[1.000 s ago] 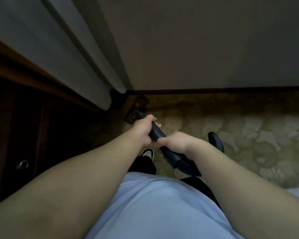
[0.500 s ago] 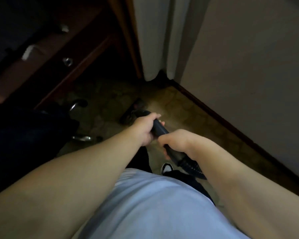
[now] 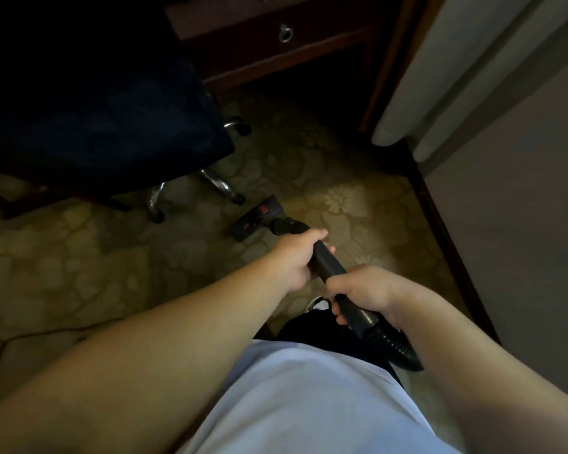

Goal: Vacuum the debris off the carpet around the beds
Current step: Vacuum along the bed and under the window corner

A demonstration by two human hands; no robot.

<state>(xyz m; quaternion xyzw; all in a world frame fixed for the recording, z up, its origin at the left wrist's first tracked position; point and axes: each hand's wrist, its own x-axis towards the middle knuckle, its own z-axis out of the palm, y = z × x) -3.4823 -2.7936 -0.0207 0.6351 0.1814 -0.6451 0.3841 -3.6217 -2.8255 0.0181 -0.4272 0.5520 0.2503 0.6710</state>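
A person stands over a patterned carpet (image 3: 341,198) in a dim room corner, both bare hands clamped on the black wand (image 3: 328,265) of a vacuum cleaner. The left hand (image 3: 295,260) wraps the tube further from the body. The right hand (image 3: 364,293) grips it closer in, just above the point where the ribbed hose (image 3: 395,347) joins and drops away past the person's right hip.

The wand's long axis runs on a diagonal from the right hand, through the left hand, and on forward and to the left, down to the floor head (image 3: 254,219). That head lies flat on the carpet just beyond the left hand's knuckles, which makes the left hand the nearer of the two and, by the look of it, the one that steers.

Directly ahead of the floor head, further from both hands, stand the chrome legs (image 3: 215,180) and a castor (image 3: 239,199) of a dark office chair (image 3: 95,109). The castor is near the head, though it is hard to say whether they touch. Any push along the wand's present line would likely run the head into that base, so a stroke under or around the chair calls for a change of angle.

Off to the right of the hands run a dark baseboard (image 3: 446,231) and a pale curtain (image 3: 440,77). No bed is in view, and no debris can be made out in this light.
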